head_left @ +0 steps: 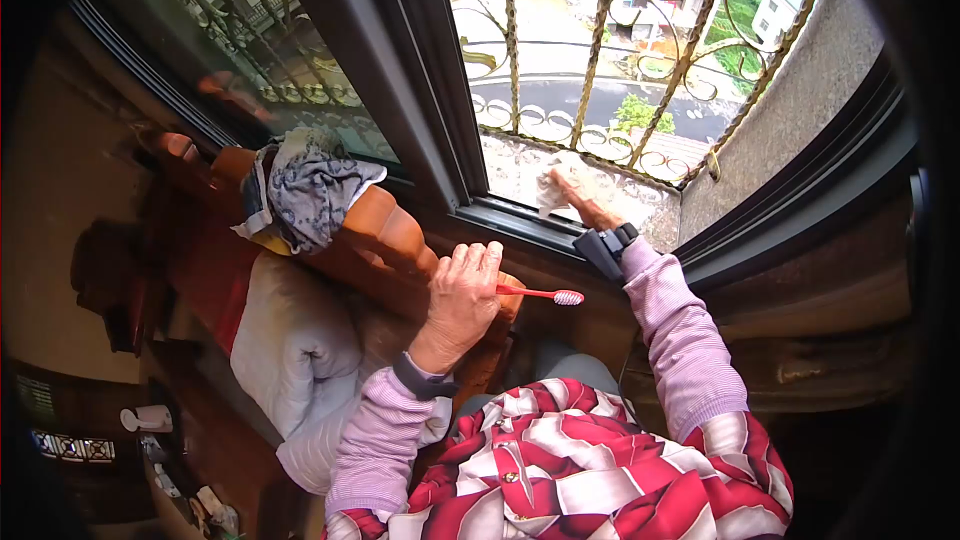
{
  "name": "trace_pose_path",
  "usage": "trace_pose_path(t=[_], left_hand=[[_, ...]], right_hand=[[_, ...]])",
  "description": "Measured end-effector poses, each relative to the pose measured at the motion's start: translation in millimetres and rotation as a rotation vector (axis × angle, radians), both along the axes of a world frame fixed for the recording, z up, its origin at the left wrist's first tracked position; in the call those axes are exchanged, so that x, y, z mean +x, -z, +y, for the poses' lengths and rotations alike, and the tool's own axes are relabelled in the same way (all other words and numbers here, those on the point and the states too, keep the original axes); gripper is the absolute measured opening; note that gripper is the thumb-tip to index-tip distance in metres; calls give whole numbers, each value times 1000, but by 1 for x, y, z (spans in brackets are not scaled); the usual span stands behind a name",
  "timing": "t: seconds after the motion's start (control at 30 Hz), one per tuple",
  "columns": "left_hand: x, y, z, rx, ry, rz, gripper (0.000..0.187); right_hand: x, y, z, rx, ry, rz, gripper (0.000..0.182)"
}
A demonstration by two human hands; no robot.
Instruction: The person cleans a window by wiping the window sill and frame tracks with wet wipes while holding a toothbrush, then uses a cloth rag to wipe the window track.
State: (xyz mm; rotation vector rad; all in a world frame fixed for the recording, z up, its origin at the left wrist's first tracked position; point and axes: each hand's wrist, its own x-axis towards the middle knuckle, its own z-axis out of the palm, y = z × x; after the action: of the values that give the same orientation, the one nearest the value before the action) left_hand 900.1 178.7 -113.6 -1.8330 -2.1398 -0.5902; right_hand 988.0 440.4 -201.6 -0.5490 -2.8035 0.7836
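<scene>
So the person's mid-clean on the window, looks like. Going left to right: the left hand (462, 295), center of the frame, has its fingers curled shut around a red-handled toothbrush (543, 294), bristle end pointing right and not touching anything, so the scrubbing part seems parked for now. Further right, the right hand (583, 202) reaches over the window track (520, 218) onto the outer sill (640, 202), pressing a pale cloth (551, 192) flat; fingers look closed on it. The sill looks speckled and grimy, so plenty seems left to wipe.
</scene>
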Motion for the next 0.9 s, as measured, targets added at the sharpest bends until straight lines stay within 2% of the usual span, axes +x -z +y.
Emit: trace_pose_path(t=[0.03, 0.07, 0.1, 0.13, 0.2, 0.27, 0.37, 0.4, 0.5, 0.6, 0.7, 0.73, 0.83, 0.9], left_hand=[[3, 5, 3, -5, -32, 4, 36], [6, 9, 4, -2, -53, 19, 33], [6, 11, 3, 27, -46, -14, 31], [6, 12, 3, 52, -42, -48, 30], [2, 11, 8, 140, -35, -167, 21], [7, 5, 14, 212, -14, -242, 18], [15, 12, 23, 171, -52, -228, 17], [17, 17, 22, 135, -73, -228, 16], [12, 20, 25, 107, -91, -238, 15], [12, 18, 25, 99, -100, -255, 14], [12, 18, 26, 111, -95, -249, 13], [12, 18, 27, 121, -93, -245, 13], [12, 20, 26, 117, -92, -254, 12], [12, 20, 26, 120, -87, -251, 13]], right_hand=[[-21, 26, 6, -170, 105, 218, 49], [-41, 21, -2, -324, 179, 461, 48], [-45, 16, -10, -310, 286, 221, 43], [-50, 31, -18, 482, 147, 118, 43], [-74, 86, -12, 948, -124, 86, 44], [-77, 81, -35, 1527, -385, -212, 46], [-67, 51, -44, 745, -238, -216, 44], [-62, 68, -43, 566, -128, -63, 41], [-37, 76, -36, 352, -48, -3, 46], [-8, 73, -33, 412, -9, -3, 50], [20, 47, -30, 325, 11, -138, 49], [34, 55, -26, 375, 17, -106, 50], [73, 48, -19, 380, 74, -120, 41], [90, 23, -13, 311, 118, -441, 39]])
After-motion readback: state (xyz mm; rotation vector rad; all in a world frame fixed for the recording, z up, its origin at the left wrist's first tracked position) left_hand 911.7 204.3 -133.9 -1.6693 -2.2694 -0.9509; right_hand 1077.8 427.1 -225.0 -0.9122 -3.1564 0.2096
